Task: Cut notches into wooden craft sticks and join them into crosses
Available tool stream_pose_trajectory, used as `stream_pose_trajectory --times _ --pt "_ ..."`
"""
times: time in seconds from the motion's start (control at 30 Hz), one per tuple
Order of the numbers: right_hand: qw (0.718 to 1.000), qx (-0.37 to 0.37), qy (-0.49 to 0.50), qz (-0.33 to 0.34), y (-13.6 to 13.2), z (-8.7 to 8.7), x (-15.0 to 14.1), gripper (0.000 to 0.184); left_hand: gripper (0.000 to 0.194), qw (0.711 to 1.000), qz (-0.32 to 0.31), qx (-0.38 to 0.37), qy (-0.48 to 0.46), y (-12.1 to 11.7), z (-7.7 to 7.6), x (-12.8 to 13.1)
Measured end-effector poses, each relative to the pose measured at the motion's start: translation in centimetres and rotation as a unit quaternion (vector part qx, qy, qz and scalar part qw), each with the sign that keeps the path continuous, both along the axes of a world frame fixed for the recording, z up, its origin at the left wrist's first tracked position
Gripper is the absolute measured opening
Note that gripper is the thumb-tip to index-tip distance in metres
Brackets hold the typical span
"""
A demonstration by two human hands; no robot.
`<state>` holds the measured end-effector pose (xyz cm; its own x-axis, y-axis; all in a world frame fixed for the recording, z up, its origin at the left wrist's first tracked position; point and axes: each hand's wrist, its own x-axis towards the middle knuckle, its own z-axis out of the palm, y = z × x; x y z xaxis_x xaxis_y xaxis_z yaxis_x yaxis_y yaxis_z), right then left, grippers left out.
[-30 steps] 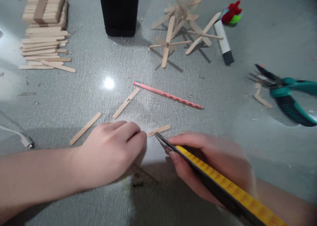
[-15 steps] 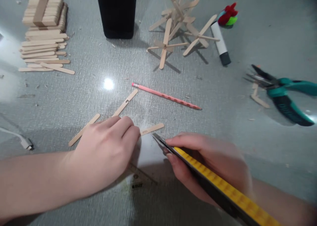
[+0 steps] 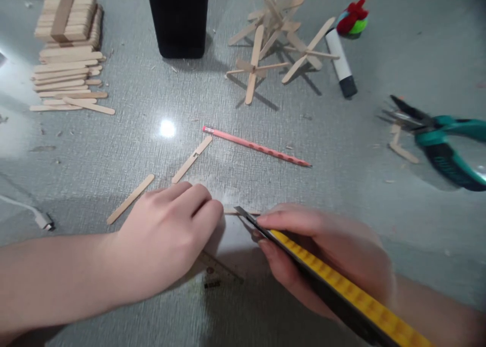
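My left hand (image 3: pixel 170 233) rests knuckles-up on the grey table, fingers curled and pinching the end of a short wooden craft stick (image 3: pixel 231 213) that now shows only as a thin edge. My right hand (image 3: pixel 322 251) is closed round a yellow and black utility knife (image 3: pixel 334 286); its blade tip touches that stick. A clear ruler (image 3: pixel 212 271) lies partly under my left hand. Two loose sticks (image 3: pixel 131 198) (image 3: pixel 192 159) and a pink pencil (image 3: pixel 258 147) lie just beyond.
A pile of craft sticks (image 3: pixel 68 48) sits at the far left, a black box (image 3: pixel 178 17) at the back, a stick structure (image 3: pixel 273 38) beside a glue stick (image 3: pixel 341 66) and pom-poms (image 3: pixel 353 17). Teal pliers (image 3: pixel 444 139) lie at right, a white cable (image 3: pixel 34 215) at left.
The short stick has turned from lying flat and angled to showing just its edge between my hands. The knife blade has come up against it.
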<state>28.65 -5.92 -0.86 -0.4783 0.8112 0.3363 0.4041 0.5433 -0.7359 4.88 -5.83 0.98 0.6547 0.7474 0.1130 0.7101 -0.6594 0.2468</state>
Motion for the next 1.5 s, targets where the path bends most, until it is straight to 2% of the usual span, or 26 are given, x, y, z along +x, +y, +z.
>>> stream_pose_trajectory --times 0.33,0.6,0.8,0.93,1.1,1.5 --pt "0.999 0.008 -0.034 -0.009 -0.2 -0.1 0.1 0.019 0.022 0.998 -0.014 -0.011 -0.063 0.3 -0.6 -0.1" --pt "0.999 0.013 -0.044 -0.017 -0.1 -0.2 0.1 0.018 0.024 0.998 -0.023 0.021 -0.048 0.4 -0.7 0.0" --pt "0.998 0.018 -0.056 -0.027 0.1 -0.2 0.1 0.013 0.029 0.993 -0.051 0.098 0.040 -0.2 0.1 0.2" --pt "0.997 0.023 -0.058 -0.036 0.2 -0.2 0.0 0.013 0.022 0.988 -0.036 0.136 0.066 -0.8 0.5 0.8" --pt "0.998 0.016 -0.043 -0.039 0.2 -0.1 -0.3 0.015 0.017 0.988 -0.060 0.134 0.049 -0.7 0.3 1.2" --pt "0.999 0.005 -0.045 -0.016 0.5 0.1 -0.8 0.023 0.023 0.990 -0.069 0.124 0.007 -1.1 -0.5 1.4"
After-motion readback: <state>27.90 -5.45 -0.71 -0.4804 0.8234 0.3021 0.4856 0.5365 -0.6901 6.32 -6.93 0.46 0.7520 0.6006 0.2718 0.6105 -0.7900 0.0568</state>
